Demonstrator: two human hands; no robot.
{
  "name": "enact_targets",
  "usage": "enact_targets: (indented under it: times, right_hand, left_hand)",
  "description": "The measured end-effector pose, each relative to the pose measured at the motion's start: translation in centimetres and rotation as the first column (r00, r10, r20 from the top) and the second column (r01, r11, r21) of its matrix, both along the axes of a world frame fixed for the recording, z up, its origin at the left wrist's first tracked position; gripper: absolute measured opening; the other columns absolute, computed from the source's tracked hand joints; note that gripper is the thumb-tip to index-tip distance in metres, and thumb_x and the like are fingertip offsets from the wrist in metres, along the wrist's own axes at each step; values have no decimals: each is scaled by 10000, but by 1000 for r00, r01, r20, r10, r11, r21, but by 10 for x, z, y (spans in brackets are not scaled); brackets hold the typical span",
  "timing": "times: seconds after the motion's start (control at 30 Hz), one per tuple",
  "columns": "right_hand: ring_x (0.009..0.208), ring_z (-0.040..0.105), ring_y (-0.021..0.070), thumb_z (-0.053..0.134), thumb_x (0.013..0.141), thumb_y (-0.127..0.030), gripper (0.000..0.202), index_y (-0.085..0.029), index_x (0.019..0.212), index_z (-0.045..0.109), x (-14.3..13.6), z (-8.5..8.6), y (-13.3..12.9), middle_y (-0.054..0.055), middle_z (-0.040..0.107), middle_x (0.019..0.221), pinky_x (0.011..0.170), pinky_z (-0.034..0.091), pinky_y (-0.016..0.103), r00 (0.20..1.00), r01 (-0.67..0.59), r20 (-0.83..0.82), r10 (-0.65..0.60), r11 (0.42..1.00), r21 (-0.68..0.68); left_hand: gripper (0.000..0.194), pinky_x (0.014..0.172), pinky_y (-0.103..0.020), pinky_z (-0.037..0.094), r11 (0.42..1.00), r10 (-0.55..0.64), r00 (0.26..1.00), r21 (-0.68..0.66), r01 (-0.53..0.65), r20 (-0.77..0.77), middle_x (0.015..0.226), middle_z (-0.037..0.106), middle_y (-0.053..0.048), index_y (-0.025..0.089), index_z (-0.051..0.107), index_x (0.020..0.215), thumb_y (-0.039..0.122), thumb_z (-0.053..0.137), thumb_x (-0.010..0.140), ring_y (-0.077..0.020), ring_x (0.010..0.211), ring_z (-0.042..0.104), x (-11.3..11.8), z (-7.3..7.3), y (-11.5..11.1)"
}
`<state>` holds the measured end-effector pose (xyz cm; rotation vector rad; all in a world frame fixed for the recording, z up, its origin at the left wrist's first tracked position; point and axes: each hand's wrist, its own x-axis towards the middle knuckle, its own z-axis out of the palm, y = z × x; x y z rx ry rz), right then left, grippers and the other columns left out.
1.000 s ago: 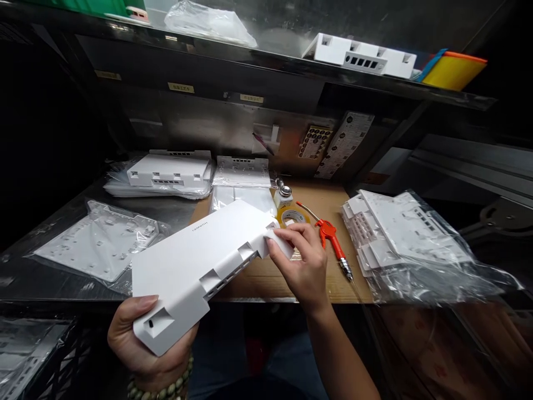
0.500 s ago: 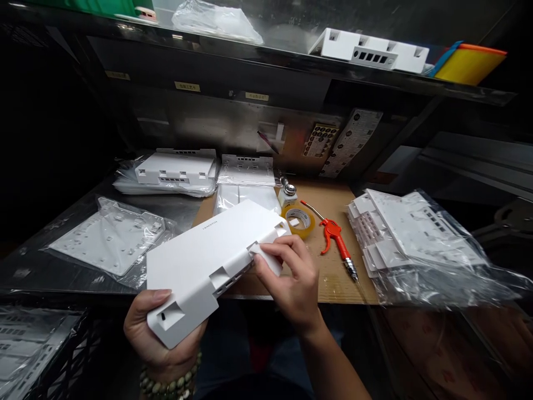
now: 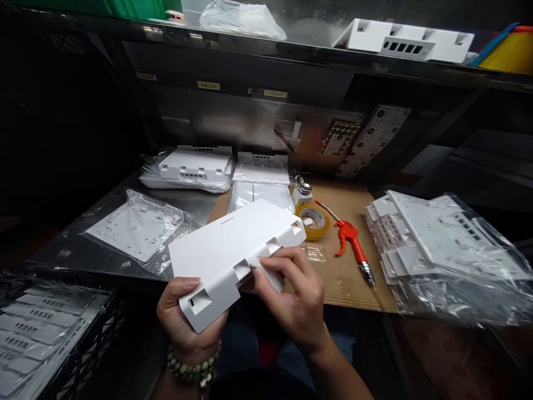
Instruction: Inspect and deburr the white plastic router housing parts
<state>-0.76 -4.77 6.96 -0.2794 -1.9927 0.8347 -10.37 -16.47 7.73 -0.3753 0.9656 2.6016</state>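
My left hand (image 3: 189,316) grips the near left end of a white plastic router cover (image 3: 233,244), thumb on top and fingers beneath. The cover is tilted, with its notched, slotted long edge towards me. Pinched in my right hand (image 3: 293,294) is a small white cloth (image 3: 272,276), pressed against that edge near the middle notches. The fingers hide part of the cloth and of the slots. Just beyond the cover lie a roll of yellow tape (image 3: 320,223) and a small bottle with a metal top (image 3: 303,194).
A red air blow gun (image 3: 352,241) lies on the cardboard (image 3: 333,283). Bagged white covers stand right (image 3: 441,239), back left (image 3: 195,166) and in a black crate (image 3: 37,328) at lower left. A bagged panel (image 3: 137,225) lies left. Overhead runs a shelf (image 3: 300,53).
My right hand has slid the cloth along the slotted edge towards the cover's left end. The view has turned left, so the bench appears shifted right.
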Motion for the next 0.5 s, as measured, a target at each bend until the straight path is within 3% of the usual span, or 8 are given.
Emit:
enact_targets:
  times: [0.1,0.27,0.37,0.43,0.5]
  right_hand:
    - [794,647,148,729,880,-129,115,-187,978,748,0,-1,2,40,646,909,718,538,275,997,81,-1,-81,996,-25]
    - [797,658,155,725,872,-112,129,-178,981,742,1,-1,-3,46,652,900,711,552,272,1000,-18,-16,18,1000,-20]
    - [800,647,156,730,883,-134,108,-194,971,749,2,-3,0,39,643,903,708,542,280,999,53,2,-53,998,-45]
    - [806,641,159,731,888,-139,112,-203,976,756,3,-4,3,37,641,906,714,536,289,995,99,10,-99,994,-48]
    - [804,639,154,731,889,-135,131,-206,993,765,4,-3,2,36,644,910,704,533,281,1000,21,20,-20,998,-61]
  left_hand:
    - [630,693,-327,669,1000,-3,1000,2,3,-5,1053,789,-31,273,666,1239,136,632,624,-300,1018,746,1,-1,0]
    - [620,712,-318,661,999,-35,998,38,34,46,1033,800,-12,277,697,1185,126,622,589,-299,1015,748,1,1,0]
    - [635,688,-326,658,998,-25,997,61,21,67,1036,801,-19,265,706,1165,113,632,553,-310,983,757,3,2,1]
    - [659,735,-363,662,997,-28,998,76,23,62,1043,800,-26,249,703,1182,106,639,542,-320,961,762,3,2,2]
    - [671,831,-408,653,994,-41,997,107,34,67,1039,803,-31,234,692,1223,99,634,569,-313,933,769,2,2,3]
